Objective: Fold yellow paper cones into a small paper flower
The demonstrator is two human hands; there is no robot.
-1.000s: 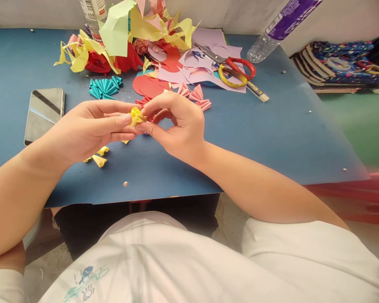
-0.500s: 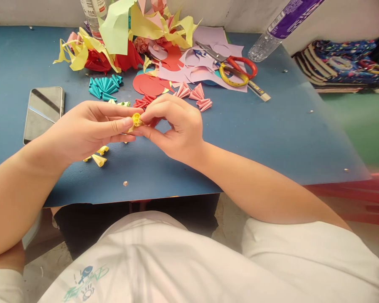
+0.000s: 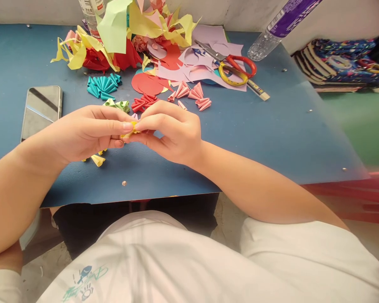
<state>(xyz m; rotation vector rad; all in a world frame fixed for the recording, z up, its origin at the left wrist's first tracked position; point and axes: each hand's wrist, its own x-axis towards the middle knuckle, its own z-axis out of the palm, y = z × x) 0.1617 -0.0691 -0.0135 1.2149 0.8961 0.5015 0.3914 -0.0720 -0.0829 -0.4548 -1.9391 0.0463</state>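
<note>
Yellow piece [image 3: 131, 131]: paper, matt. Teal cones [image 3: 102, 87] & red discs [image 3: 147, 84]: same, smooth. Blue tabletop [image 3: 249, 134]: looks leatherette, fine grain, lt sheen; stud [image 3: 124, 183] metal, shiny. Phone [image 3: 41, 110] scr. glossy, mirror-like. Scissors [image 3: 220, 57]: metal blades, smooth plastic hdls. Bottle [image 3: 281, 27]: clear plastic, glossy. Shirt [image 3: 151, 256]: cloth, matt, w/ soft folds.

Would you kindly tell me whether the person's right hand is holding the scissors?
No, the scissors lie partly on lilac paper, while the right hand pinches a small yellow paper piece.
</note>
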